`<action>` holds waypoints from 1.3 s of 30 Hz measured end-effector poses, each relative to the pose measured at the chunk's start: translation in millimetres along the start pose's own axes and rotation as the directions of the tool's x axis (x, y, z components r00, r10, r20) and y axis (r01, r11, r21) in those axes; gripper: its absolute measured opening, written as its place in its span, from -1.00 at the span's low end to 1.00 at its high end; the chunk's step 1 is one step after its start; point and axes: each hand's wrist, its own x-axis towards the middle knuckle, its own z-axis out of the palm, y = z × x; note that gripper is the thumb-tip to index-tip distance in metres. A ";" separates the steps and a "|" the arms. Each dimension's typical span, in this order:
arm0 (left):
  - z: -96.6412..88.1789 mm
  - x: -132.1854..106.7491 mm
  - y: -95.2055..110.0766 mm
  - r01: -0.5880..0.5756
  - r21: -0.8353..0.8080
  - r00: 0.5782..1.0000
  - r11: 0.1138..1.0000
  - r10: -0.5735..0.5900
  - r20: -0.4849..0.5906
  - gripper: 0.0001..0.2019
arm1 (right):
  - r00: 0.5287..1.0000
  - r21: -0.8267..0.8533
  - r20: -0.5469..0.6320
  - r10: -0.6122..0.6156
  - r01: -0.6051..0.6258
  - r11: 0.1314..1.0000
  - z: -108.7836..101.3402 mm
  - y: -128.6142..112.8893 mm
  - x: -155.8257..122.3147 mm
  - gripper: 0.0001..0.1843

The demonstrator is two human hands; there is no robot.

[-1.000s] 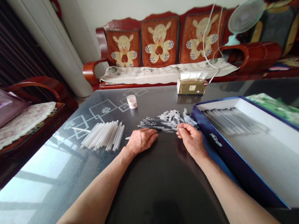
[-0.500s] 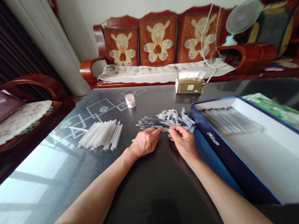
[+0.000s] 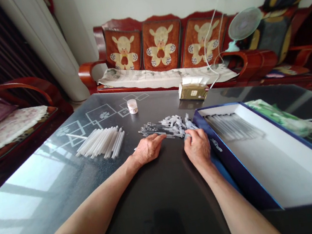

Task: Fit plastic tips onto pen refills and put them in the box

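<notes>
A glossy black surface (image 3: pixel 161 188), patterned with pale squares and flowers, stands before a red wooden sofa (image 3: pixel 86 70). On its right sits an open blue box (image 3: pixel 237 171) with a row of clear rods (image 3: pixel 233 127) inside; white lettering (image 3: pixel 216 145) on its side is too small to read. Farther back, a gold tissue pack (image 3: pixel 193 91) bears a pale square label, illegible. White tubes (image 3: pixel 101 142) lie grouped at left; dark slim rods (image 3: pixel 156 128) and white pieces (image 3: pixel 174 120) heap together at centre. The left hand (image 3: pixel 149 148) is curled beside the dark rods, the right hand (image 3: pixel 197 146) bent over the heap's right edge; I cannot tell what either grips. A small jar (image 3: pixel 132 106) has unreadable print.
</notes>
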 end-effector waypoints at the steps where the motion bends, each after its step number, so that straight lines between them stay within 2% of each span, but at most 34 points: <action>1: 0.1 0.1 -0.3 0.005 -0.007 1.000 1.000 -0.005 -0.004 -0.68 | 1.000 -0.054 0.003 0.027 -0.027 0.998 -0.9 4.3 0.0 -0.71; 5: 1.5 0.2 -1.9 0.060 -0.029 0.998 0.998 -0.060 -0.018 -0.72 | 0.997 -0.170 0.038 0.073 -0.065 0.983 0.1 13.2 -5.1 -0.71; 9: 1.6 0.6 -2.2 0.124 -0.032 0.992 0.992 -0.124 -0.004 -0.72 | 0.997 -0.184 0.041 0.063 -0.055 0.981 2.8 15.8 -9.6 -0.73; 11: 0.9 0.9 -1.3 0.120 -0.032 0.993 0.992 -0.120 0.002 -0.73 | 0.999 -0.161 0.021 0.042 -0.038 0.986 3.3 16.8 -9.6 -0.73; 13: 0.0 1.2 0.1 0.096 -0.032 0.995 0.995 -0.095 0.006 -0.76 | 1.000 -0.084 -0.015 -0.007 0.006 0.996 3.5 16.5 -8.2 -0.73; 15: -0.6 1.5 1.3 0.064 -0.033 0.998 0.997 -0.064 0.004 -0.76 | 0.995 0.063 -0.060 -0.074 0.078 0.995 4.3 13.9 -6.6 -0.73; 18: -0.9 2.2 1.9 0.015 -0.037 1.000 0.999 -0.016 -0.025 -0.76 | 0.985 0.299 -0.100 -0.141 0.165 0.940 7.5 6.6 -5.5 -0.73; 21: -1.8 2.8 1.9 -0.014 -0.046 0.999 0.999 0.012 -0.047 -0.73 | 0.986 0.449 -0.053 -0.156 0.164 0.879 12.5 -0.4 -6.8 -0.76; 23: -3.5 2.9 2.1 -0.009 -0.045 1.000 0.999 0.008 -0.025 -0.69 | 0.985 0.510 0.000 -0.171 0.147 0.848 14.7 -3.3 -8.1 -0.77; 28: -8.0 2.1 4.4 0.015 0.004 0.994 1.000 -0.016 0.108 -0.61 | 0.977 0.544 0.059 -0.205 0.141 0.827 12.6 -7.6 -9.4 -0.80; 39: -9.2 2.9 10.4 0.017 0.088 0.982 0.996 -0.033 0.188 -0.64 | 0.954 0.563 0.090 -0.286 0.188 0.805 11.9 -13.3 -10.0 -0.82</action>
